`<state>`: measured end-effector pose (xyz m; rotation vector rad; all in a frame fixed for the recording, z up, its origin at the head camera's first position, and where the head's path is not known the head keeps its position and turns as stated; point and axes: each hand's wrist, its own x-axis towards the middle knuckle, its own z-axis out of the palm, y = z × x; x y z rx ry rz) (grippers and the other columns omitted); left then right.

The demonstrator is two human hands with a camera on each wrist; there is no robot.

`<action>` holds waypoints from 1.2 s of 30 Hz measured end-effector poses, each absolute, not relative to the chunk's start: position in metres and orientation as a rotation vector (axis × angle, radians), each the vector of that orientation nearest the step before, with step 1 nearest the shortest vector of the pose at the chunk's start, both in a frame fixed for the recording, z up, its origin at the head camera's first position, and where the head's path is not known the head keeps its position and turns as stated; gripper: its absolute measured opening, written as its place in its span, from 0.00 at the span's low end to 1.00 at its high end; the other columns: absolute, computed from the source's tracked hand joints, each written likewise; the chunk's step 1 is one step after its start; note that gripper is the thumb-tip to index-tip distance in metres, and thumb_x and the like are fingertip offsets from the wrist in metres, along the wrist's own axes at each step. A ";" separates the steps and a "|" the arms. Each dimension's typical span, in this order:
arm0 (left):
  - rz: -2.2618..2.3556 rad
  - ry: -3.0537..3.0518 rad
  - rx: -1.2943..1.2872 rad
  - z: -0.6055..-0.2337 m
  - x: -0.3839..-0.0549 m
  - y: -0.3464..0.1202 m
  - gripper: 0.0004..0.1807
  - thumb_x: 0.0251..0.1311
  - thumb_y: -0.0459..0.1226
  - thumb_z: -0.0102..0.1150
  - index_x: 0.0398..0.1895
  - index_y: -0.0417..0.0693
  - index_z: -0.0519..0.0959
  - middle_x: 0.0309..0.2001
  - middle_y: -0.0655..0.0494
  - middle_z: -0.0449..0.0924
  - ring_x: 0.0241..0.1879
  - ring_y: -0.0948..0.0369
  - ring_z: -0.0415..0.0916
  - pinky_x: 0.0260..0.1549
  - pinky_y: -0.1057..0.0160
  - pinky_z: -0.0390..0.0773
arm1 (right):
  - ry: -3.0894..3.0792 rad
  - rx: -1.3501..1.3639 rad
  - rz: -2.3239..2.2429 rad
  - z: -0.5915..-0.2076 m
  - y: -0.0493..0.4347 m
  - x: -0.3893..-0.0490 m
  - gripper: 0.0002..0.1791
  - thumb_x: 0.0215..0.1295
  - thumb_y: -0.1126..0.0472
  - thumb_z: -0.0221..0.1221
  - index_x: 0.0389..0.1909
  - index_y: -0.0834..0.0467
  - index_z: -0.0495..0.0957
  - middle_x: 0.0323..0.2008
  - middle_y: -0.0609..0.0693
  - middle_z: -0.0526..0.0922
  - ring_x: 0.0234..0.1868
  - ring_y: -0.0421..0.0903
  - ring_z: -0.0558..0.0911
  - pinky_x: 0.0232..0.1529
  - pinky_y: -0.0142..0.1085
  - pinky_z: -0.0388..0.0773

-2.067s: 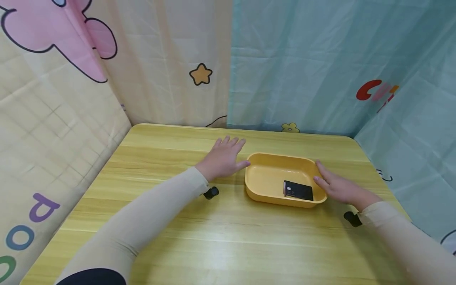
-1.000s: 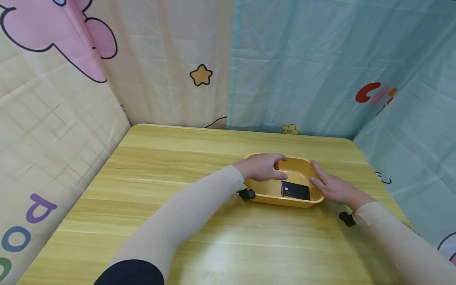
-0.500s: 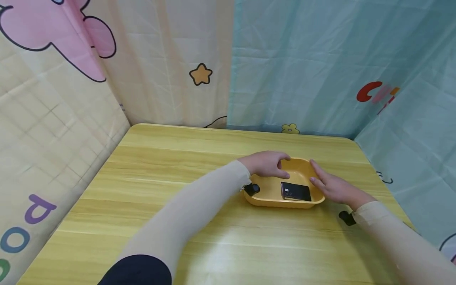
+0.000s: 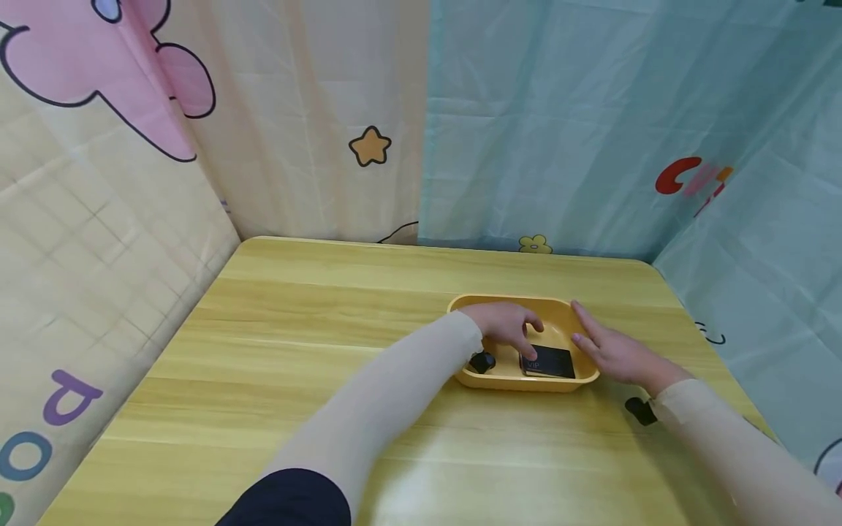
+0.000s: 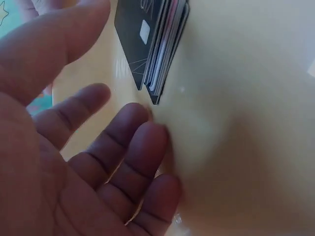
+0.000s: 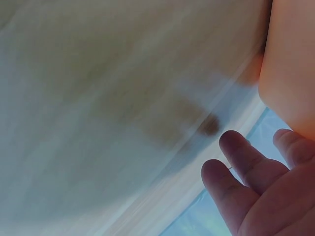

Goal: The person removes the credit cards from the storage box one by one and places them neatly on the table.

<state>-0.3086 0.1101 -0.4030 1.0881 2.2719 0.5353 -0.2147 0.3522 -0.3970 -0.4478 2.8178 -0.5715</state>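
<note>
A yellow plastic tray [image 4: 520, 384] stands on the wooden table, right of centre. In its front right part lies a small stack of black cards [image 4: 558, 364] marked VIP, its layered edges showing in the left wrist view beside a white chip square [image 5: 144, 32]. My left hand [image 4: 501, 324] reaches into the tray from the left, thumb over the stack's left end, other fingers [image 5: 147, 147] loosely bent just beyond it. At the tray's right end, my right hand [image 4: 621, 354] rests against the rim, its lower fingers [image 6: 241, 152] extended outside the wall.
The table [image 4: 316, 307] reaches back to hanging printed curtains [image 4: 539, 124], which also close off both sides. A black wrist camera [image 4: 482, 361] on the left wrist overlaps the tray's left part; another camera [image 4: 640, 411] sits below the right wrist.
My left hand has come from left of the tray, over its rim and down to the cards. My right hand stays at the right end. The head view has tilted slightly.
</note>
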 end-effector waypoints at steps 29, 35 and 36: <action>0.433 2.313 1.129 -0.414 -0.300 0.116 0.32 0.59 0.51 0.76 0.68 0.65 0.77 0.60 0.61 0.74 0.56 0.65 0.73 0.56 0.68 0.73 | 2.822 -0.398 -0.611 -0.402 0.351 -0.214 0.41 0.87 0.48 0.41 0.84 0.64 0.32 0.80 0.77 0.49 0.74 0.79 0.63 0.70 0.71 0.62; 0.477 2.339 1.106 -0.417 -0.302 0.117 0.32 0.58 0.48 0.76 0.67 0.62 0.78 0.54 0.63 0.80 0.51 0.65 0.75 0.54 0.69 0.73 | 2.821 -0.410 -0.623 -0.403 0.350 -0.214 0.41 0.87 0.49 0.40 0.84 0.64 0.32 0.79 0.77 0.49 0.74 0.79 0.63 0.70 0.71 0.62; 0.481 2.341 1.103 -0.417 -0.302 0.117 0.32 0.58 0.48 0.77 0.67 0.62 0.78 0.54 0.63 0.80 0.51 0.66 0.75 0.54 0.69 0.73 | 2.819 -0.411 -0.627 -0.403 0.350 -0.213 0.41 0.87 0.49 0.40 0.84 0.64 0.32 0.79 0.77 0.49 0.74 0.79 0.63 0.70 0.71 0.62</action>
